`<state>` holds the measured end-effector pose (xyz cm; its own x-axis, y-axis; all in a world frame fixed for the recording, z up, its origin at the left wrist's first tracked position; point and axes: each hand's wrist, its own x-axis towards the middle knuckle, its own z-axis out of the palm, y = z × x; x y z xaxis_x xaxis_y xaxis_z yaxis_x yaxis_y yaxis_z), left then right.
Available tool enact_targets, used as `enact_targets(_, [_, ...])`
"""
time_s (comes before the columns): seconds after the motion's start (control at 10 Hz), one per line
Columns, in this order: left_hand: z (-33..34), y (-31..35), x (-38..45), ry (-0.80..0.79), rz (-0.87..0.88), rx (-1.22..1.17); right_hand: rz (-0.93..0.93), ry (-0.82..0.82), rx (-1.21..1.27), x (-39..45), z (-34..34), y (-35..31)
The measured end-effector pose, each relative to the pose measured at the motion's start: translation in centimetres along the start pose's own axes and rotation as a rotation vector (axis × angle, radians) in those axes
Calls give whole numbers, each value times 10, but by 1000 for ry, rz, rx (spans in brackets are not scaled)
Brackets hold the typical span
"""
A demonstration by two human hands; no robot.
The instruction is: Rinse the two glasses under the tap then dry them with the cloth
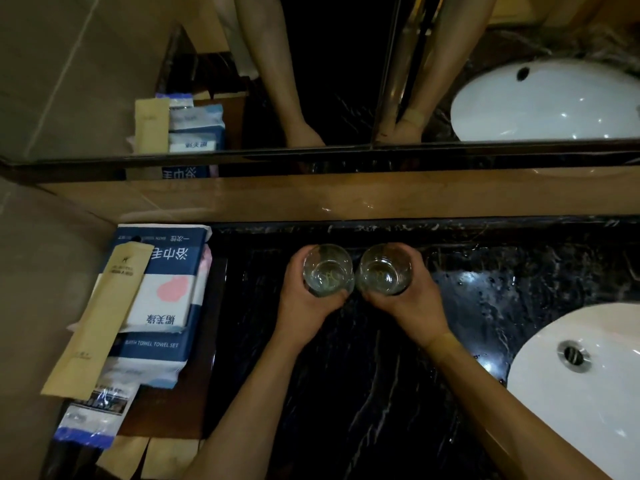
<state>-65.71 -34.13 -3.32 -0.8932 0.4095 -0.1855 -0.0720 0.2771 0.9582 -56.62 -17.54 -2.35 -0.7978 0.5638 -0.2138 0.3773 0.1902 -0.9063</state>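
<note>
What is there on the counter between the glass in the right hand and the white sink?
Only bare dark marble counter, wet and glossy, lies between the right glass, gripped by the right hand, and the white sink. The head view shows this.

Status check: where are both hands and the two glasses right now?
Left hand grips left clear glass tumbler; right hand grips right clear glass tumbler. Both over black marble counter. White sink basin to the right, path unobstructed.
</note>
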Motion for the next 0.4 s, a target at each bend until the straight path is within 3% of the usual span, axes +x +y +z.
enact_targets(0.2, [-1,0,0,-27,14,19,50,-37,-28,-5,-4,-11])
enact_targets(0.4, [-5,11,-10,-54,-115,-1,75,-58,-101,-17,-14,-29])
